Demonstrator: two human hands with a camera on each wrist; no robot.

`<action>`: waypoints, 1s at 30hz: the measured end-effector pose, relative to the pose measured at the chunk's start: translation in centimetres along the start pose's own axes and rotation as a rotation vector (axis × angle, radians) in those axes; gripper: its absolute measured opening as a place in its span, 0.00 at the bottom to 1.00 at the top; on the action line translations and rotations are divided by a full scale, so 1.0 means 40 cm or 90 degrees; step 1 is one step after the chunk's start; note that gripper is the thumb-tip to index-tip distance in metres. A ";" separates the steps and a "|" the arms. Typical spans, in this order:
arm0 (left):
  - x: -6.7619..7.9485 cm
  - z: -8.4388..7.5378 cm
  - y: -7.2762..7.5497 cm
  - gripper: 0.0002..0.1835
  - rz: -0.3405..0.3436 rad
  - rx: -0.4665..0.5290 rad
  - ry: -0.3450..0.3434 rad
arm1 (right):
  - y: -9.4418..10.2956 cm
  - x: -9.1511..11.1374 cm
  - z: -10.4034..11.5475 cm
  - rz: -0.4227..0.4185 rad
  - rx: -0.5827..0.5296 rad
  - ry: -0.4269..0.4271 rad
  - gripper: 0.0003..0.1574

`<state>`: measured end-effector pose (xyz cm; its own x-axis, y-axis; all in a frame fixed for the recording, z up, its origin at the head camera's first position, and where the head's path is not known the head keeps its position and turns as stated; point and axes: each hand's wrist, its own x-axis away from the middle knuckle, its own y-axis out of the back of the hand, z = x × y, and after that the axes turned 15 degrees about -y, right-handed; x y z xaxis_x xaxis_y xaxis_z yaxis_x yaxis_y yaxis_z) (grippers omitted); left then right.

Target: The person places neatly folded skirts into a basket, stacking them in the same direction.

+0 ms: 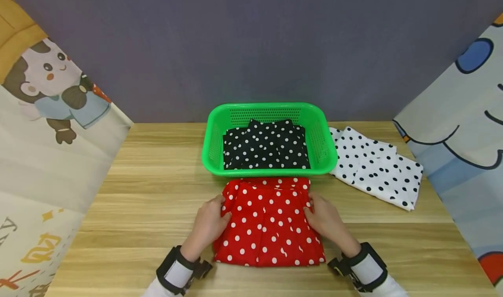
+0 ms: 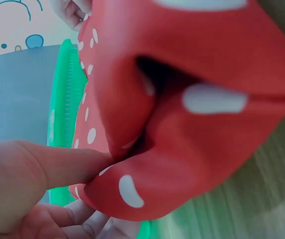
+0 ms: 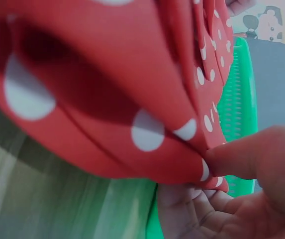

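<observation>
Red dotted cloth (image 1: 271,227) pinched from both sides, just in front of a green basket (image 1: 271,173)

Nearest are two white sleeves (image 1: 387,287), one on each arm, with a black strap (image 1: 168,265) round each wrist. Past the straps, both hands are at work on the same cloth. The left hand (image 1: 210,220) pinches its left side and the right hand (image 1: 325,216) pinches its right side; the wrist views show each thumb on top and the other fingers curled beneath. The cloth, red with white dots, is folded in layers that gape open at the sides. It spreads between the hands, over the pale wooden table (image 1: 157,209); whether it is lifted or rests there, I cannot tell

Its far edge comes close to the basket's near rim. In the basket lies a folded black cloth (image 1: 267,146) with white dots. Beside the basket, on the right, a white cloth (image 1: 379,170) with black dots lies folded on the table, its left end partly hidden by the basket. Behind everything stands a dark grey wall (image 1: 259,43), flanked by pale panels (image 1: 51,166) printed with cartoons
</observation>
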<state>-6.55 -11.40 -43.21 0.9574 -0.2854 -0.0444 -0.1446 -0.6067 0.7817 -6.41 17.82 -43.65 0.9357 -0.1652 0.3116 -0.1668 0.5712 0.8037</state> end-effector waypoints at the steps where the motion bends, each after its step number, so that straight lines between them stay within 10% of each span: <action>1: 0.003 -0.003 0.003 0.18 -0.003 0.006 -0.005 | 0.002 0.004 -0.001 -0.006 0.000 0.005 0.22; 30: 0.044 -0.065 0.054 0.17 -0.028 -0.002 -0.056 | 0.068 0.073 0.018 -0.062 -0.010 0.060 0.18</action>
<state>-4.54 -11.27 -39.99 0.9371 -0.3224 -0.1335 -0.1014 -0.6177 0.7799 -4.34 18.33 -40.19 0.9723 -0.1444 0.1836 -0.0703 0.5688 0.8195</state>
